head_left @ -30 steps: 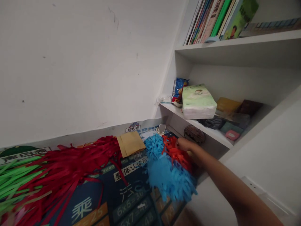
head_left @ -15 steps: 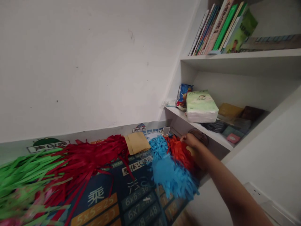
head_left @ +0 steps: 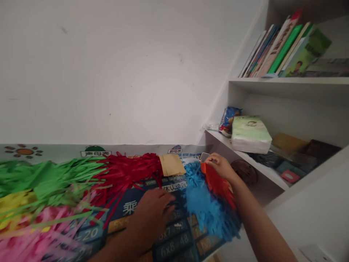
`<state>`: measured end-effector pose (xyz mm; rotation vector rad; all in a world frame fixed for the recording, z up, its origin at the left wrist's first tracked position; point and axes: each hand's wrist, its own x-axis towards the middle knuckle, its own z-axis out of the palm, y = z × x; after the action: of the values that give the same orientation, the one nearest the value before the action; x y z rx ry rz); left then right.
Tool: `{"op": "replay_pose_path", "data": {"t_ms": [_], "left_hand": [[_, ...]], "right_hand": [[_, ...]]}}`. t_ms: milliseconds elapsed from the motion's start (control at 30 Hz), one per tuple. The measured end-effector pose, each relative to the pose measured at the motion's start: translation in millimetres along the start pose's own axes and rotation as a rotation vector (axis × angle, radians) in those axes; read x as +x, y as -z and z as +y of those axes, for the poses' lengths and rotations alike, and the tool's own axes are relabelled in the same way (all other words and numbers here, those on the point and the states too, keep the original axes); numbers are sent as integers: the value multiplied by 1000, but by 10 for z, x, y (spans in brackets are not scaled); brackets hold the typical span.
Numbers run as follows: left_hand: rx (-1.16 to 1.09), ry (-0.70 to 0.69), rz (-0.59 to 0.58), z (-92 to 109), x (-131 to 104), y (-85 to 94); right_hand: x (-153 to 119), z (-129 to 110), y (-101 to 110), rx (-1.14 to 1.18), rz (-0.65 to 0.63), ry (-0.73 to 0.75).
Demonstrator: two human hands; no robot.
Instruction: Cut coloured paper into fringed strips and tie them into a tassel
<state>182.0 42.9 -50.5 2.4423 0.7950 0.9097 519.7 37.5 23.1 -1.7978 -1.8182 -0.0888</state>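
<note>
My right hand (head_left: 219, 165) is closed on the top end of an orange-red fringed paper bundle (head_left: 218, 183), beside the blue fringed bundle (head_left: 203, 205). My left hand (head_left: 155, 211) hovers over the printed table mat (head_left: 174, 238), left of the blue bundle, its fingers apart and blurred, with nothing seen in it. A dark red fringed bundle (head_left: 131, 167) and a folded tan paper (head_left: 171, 165) lie behind my left hand.
Green (head_left: 54, 178), yellow (head_left: 17, 200) and pink (head_left: 46, 231) fringed paper lie at the left. A white shelf (head_left: 272, 171) at the right holds books (head_left: 280, 51), a tissue pack (head_left: 251, 134) and a snack bag (head_left: 229, 120). A white wall (head_left: 122, 72) stands behind.
My left hand has come into view from below. The view has shifted so that more of the left side shows. The orange-red bundle now looks bunched up under my right hand.
</note>
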Motion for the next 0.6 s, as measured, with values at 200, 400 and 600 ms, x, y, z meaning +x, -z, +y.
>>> {"op": "replay_pose_path", "data": {"t_ms": [200,400,600], "left_hand": [[-262,161,3,331,1034,-712],[-785,342,10,371,1383,-1358],[-1272,490,-45,395,1537,-1593]], "right_hand": [[62,-138,-120,-14,20,60],[-154,56,-37,-70,105,56],[-478,156,77,-185,243,-21]]}}
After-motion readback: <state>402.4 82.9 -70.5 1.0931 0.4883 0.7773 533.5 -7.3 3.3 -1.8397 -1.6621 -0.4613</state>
